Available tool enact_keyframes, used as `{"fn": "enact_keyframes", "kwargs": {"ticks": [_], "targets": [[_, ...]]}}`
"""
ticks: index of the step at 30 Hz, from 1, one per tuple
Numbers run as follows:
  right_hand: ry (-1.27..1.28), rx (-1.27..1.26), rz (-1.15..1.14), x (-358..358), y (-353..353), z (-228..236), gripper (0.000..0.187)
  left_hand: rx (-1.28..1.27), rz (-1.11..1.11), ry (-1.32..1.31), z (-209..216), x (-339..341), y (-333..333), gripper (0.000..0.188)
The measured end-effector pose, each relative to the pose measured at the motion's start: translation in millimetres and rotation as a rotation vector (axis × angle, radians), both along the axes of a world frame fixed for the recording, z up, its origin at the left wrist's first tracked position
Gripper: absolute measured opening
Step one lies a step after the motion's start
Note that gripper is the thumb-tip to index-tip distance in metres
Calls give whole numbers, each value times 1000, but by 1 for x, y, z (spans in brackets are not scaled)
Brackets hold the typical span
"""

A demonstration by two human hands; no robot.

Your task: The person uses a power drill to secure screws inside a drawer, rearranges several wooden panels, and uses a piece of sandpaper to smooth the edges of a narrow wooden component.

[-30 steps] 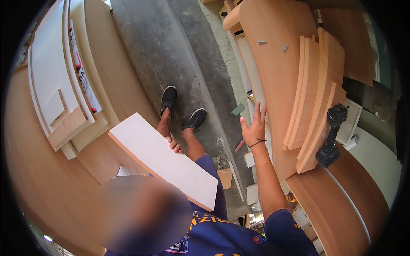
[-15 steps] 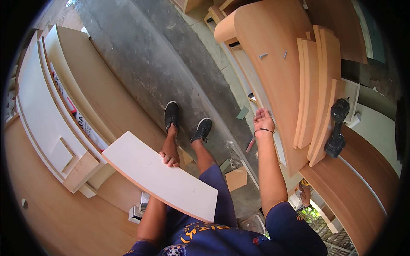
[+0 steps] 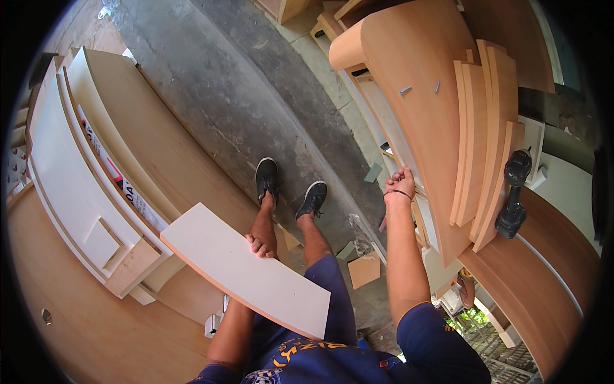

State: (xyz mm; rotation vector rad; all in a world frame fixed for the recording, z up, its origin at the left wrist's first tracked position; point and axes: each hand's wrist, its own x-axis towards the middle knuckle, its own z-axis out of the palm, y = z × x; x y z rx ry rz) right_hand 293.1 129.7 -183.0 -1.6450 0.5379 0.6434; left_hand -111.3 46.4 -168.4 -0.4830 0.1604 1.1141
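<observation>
A white-faced board (image 3: 249, 275) with a wood-coloured edge lies tilted across my lap area. My left hand (image 3: 261, 246) grips its far long edge, fingers curled over the white face, thumb hidden beneath. Out to the right, my right hand (image 3: 400, 182) is at the near side of a wood-veneer panel (image 3: 403, 51), its fingers curled closed; what they hold, if anything, is hidden. On that panel lie two screws (image 3: 405, 91). Several narrow wooden strips (image 3: 470, 141) rest on it, and a black cordless drill (image 3: 513, 192) lies to their right.
A stack of curved pale panels (image 3: 147, 115) fills the left side, with a small white block (image 3: 102, 240) on it. Scraps of board (image 3: 364, 269) lie on the grey concrete floor (image 3: 236, 83) near my feet. Brown curved panels (image 3: 543, 275) stand at the lower right.
My right hand has gone from open, palm up, to curled fingers at the veneer panel's side. The left hand keeps its hold on the board. The view has shifted slightly.
</observation>
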Motion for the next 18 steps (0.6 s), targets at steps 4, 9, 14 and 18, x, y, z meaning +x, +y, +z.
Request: {"fn": "enact_keyframes", "kwargs": {"ticks": [4, 9, 14, 18], "targets": [[2, -3, 27, 0, 1, 2, 14, -41, -25, 25, 0, 3, 7, 34], [10, 47, 20, 2, -8, -1, 10, -48, -55, 61, -16, 13, 19, 33], [72, 159, 61, 10, -21, 1, 12, 56, -95, 57, -39, 48, 49, 38], [-137, 75, 383, -6, -44, 50, 31, 40, -219, 71, -37, 78, 84, 60]]}}
